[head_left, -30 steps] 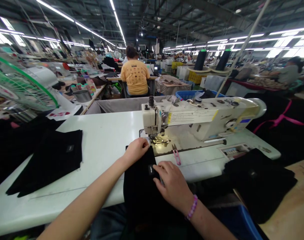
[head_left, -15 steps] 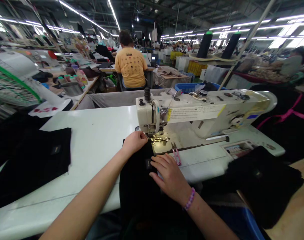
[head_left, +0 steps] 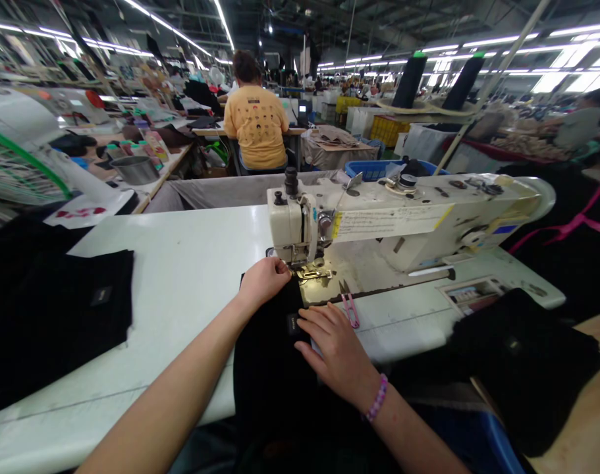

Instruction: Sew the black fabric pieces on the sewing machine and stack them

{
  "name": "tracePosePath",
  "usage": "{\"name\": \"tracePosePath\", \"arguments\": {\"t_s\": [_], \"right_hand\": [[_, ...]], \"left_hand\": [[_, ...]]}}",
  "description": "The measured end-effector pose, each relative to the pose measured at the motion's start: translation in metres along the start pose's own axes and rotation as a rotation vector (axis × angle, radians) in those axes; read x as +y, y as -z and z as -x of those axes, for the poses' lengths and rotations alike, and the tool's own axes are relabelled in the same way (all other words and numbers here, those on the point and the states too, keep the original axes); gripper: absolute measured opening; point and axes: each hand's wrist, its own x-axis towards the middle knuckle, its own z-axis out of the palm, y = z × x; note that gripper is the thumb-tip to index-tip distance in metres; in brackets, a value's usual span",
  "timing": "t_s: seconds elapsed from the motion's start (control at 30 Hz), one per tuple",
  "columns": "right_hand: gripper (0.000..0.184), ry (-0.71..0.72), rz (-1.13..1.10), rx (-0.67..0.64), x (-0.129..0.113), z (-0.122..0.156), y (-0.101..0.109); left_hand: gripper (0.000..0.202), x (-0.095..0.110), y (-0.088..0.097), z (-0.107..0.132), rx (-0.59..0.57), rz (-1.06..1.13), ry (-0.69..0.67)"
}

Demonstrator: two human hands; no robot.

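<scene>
A piece of black fabric runs from under the head of the sewing machine down over the table's front edge. My left hand is closed in a pinch at the fabric's upper end, close beside the needle area; the fingertips are partly hidden. Flat on the fabric's right edge lies my right hand, fingers stretched out, next to a small dark label. A brass-coloured guide sits on the machine bed. Pink thread snips lie just beyond my right fingers.
Black pieces with labels lie in a pile on the left and another pile on the right. A white fan stands at the left. Ahead, a person in a yellow shirt sits with their back to me. Behind the machine is a blue basket.
The camera view has shifted slightly. Both hands and the black fabric hold nearly the same place at the machine.
</scene>
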Motion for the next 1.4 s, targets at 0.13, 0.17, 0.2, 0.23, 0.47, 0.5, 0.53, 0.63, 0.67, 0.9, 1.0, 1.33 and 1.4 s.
{"name": "tracePosePath", "arguments": {"t_s": [0.13, 0.17, 0.2, 0.23, 0.47, 0.5, 0.53, 0.63, 0.67, 0.9, 1.0, 1.33, 1.4], "right_hand": [[0.031, -0.002, 0.011, -0.004, 0.0, -0.001, 0.0], [0.031, -0.003, 0.013, -0.003, 0.001, -0.001, -0.001], [0.031, -0.004, 0.013, -0.002, 0.001, -0.001, -0.001], [0.031, -0.004, 0.013, 0.0, 0.001, -0.001, -0.001], [0.029, -0.003, 0.021, 0.007, 0.001, -0.004, -0.002], [0.028, -0.005, 0.023, 0.008, 0.001, -0.005, -0.002], [0.027, -0.006, 0.025, 0.009, 0.001, -0.006, -0.001], [0.025, -0.009, 0.024, 0.004, 0.003, -0.009, 0.0], [0.025, -0.009, 0.021, 0.0, 0.004, -0.009, 0.001], [0.023, 0.028, -0.084, 0.121, -0.011, 0.007, 0.012], [0.033, 0.146, -0.128, 0.107, -0.033, 0.014, 0.02], [0.025, 0.373, -0.091, -0.033, -0.064, 0.009, -0.011], [0.021, 0.394, -0.106, 0.006, -0.065, 0.008, -0.013]], "left_hand": [[0.022, -0.001, 0.0, -0.001, 0.004, -0.013, -0.003], [0.022, -0.001, 0.0, -0.001, 0.004, -0.016, -0.005], [0.022, -0.002, 0.0, -0.002, 0.005, -0.018, -0.007], [0.023, -0.002, 0.0, -0.002, 0.006, -0.02, -0.009], [0.02, -0.002, -0.003, -0.007, 0.064, -0.055, -0.006], [0.019, -0.002, -0.002, -0.008, 0.083, -0.062, -0.013], [0.018, -0.001, -0.001, -0.007, 0.106, -0.069, -0.025], [0.018, 0.001, 0.005, 0.003, 0.198, -0.083, -0.092], [0.023, 0.002, 0.009, 0.011, 0.227, -0.081, -0.117], [0.016, -0.017, 0.016, 0.128, 0.502, 0.247, -0.328], [0.01, -0.032, -0.001, 0.19, 0.624, 0.33, -0.34], [0.014, -0.038, -0.038, 0.242, 0.325, 0.116, 0.164], [0.013, -0.036, -0.038, 0.239, 0.37, 0.191, 0.178]]}}
